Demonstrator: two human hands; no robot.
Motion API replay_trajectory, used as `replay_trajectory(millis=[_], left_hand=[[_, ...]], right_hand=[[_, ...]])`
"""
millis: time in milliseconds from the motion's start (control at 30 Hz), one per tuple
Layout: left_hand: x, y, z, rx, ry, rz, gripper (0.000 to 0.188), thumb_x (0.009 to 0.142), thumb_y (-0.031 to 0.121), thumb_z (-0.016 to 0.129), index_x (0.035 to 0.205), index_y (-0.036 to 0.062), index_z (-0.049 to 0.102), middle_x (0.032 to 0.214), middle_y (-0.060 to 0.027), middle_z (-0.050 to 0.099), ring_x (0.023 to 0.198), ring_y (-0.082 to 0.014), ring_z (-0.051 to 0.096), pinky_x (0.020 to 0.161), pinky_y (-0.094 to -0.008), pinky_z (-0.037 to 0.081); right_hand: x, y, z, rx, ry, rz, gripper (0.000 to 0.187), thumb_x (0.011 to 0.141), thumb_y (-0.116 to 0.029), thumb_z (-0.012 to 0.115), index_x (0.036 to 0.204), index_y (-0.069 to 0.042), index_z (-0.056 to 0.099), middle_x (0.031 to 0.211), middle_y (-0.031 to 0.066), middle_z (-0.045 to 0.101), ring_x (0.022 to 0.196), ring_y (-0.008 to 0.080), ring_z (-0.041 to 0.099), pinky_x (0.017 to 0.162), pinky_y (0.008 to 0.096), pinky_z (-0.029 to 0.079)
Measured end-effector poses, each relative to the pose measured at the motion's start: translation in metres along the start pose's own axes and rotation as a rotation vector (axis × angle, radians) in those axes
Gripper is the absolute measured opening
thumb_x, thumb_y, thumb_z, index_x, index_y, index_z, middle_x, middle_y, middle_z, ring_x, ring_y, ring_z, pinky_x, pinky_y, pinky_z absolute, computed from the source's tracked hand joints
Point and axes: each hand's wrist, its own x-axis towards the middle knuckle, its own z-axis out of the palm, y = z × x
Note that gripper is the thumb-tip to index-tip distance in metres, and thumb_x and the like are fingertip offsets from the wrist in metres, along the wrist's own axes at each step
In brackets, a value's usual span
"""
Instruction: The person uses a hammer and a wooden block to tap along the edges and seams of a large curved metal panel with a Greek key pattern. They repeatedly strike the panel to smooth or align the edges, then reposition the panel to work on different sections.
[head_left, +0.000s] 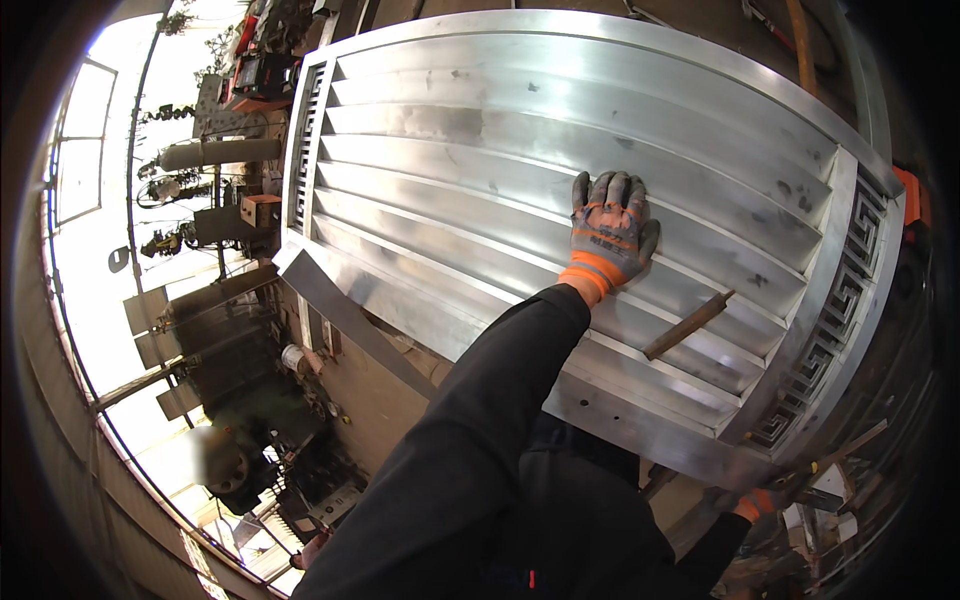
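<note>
My left hand (607,228), in a grey and orange work glove, lies flat with its fingers stretched out on a large silvery metal louvred panel (430,125). Slanted slats run along the panel, and a cut-out key-pattern strip (825,320) closes each short end. To the right of my left wrist, a brown flat bar (690,325) with a narrower tip rests across the slats. Down at the lower right, beyond the panel's near corner, is my right hand (757,503) in an orange-cuffed glove. Blur covers its fingers, so whether it holds anything is unclear.
A grey metal strip (345,315) sticks out past the panel's near left corner. Machinery (240,430) and a dark red-trimmed case (265,80) stand to the left. Metal offcuts (825,520) lie at the lower right, and an orange object (912,200) sits beyond the right end.
</note>
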Motion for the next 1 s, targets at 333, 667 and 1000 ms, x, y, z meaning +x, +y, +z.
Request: replay_trajectory(millis=[333, 667, 1000], left_hand=[[-0.005, -0.010, 0.018, 0.098, -0.097, -0.026, 0.064, 0.096, 0.044, 0.068, 0.149, 0.0083, 0.063, 0.150, -0.0191, 0.062, 0.150, -0.0395, 0.051, 0.134, -0.0679, 0.021], [0.004, 0.005, 0.016, 0.086, 0.104, 0.075, 0.055, 0.093, 0.041, 0.070, 0.140, 0.0122, 0.069, 0.141, -0.0174, 0.069, 0.135, -0.0416, 0.063, 0.125, -0.0604, 0.035], [-0.011, -0.003, 0.017, 0.129, 0.066, 0.130, 0.062, 0.101, 0.045, 0.065, 0.150, 0.0070, 0.060, 0.148, -0.0249, 0.062, 0.142, -0.0485, 0.054, 0.132, -0.0638, 0.026]], right_hand=[[-0.039, -0.002, 0.033, -0.095, 0.095, 0.206, 0.035, 0.113, -0.026, 0.070, 0.135, 0.000, 0.073, 0.132, 0.0171, 0.075, 0.120, 0.0334, 0.074, 0.104, 0.0443, 0.061], [-0.011, 0.019, -0.001, 0.227, -0.170, 0.135, 0.052, 0.108, -0.021, 0.068, 0.156, 0.000, 0.061, 0.147, 0.0339, 0.069, 0.123, 0.0533, 0.074, 0.103, 0.0532, 0.064], [-0.050, -0.059, -0.054, 0.113, -0.645, 0.654, 0.061, 0.112, -0.024, 0.070, 0.169, -0.012, 0.052, 0.170, 0.0258, 0.051, 0.161, 0.0425, 0.046, 0.133, 0.0536, 0.038]])
